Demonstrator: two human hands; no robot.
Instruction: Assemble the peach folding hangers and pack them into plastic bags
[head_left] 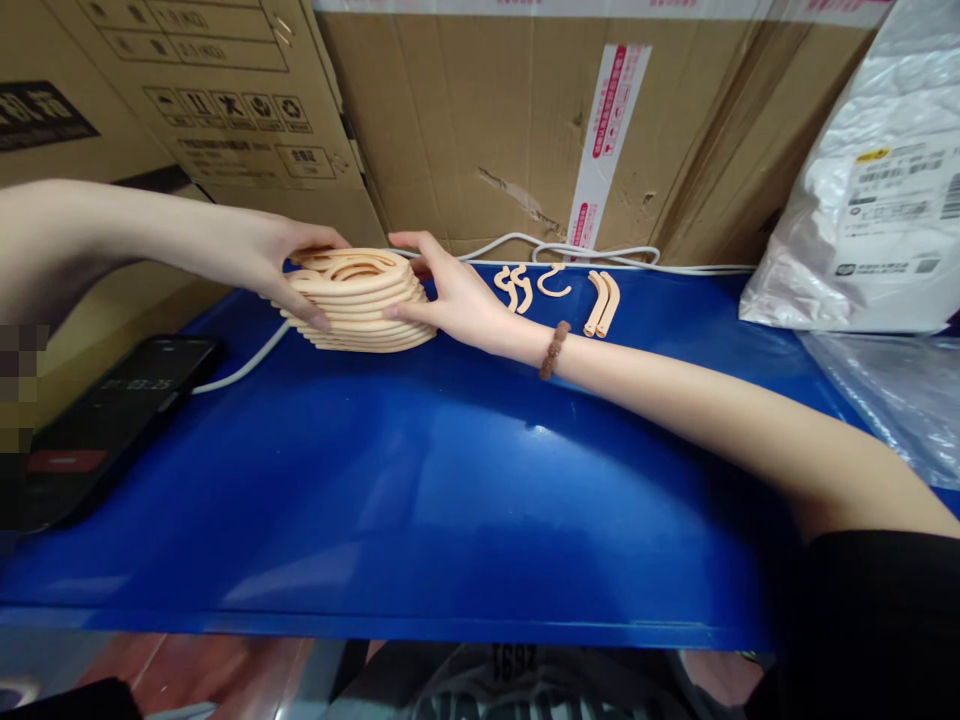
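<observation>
A stack of beige plastic folding hangers (360, 310) sits towards the back left of the blue table. My left hand (289, 270) grips the stack's left end, with the thumb along its near side and the fingers behind. Around the right end is my right hand (454, 295), thumb on the near face and fingers at the far side. Right of that hand lie loose beige hanger pieces: small curved hooks (555, 283) and two curved hanger arms (602, 303).
A phone (124, 420) showing a timer lies at the left, with a white cable (247, 365) beside it. Large cardboard boxes (465, 130) stand along the back and left. A white parcel bag (862, 200) rests at the right, above clear plastic (892, 400) on the blue table (450, 500).
</observation>
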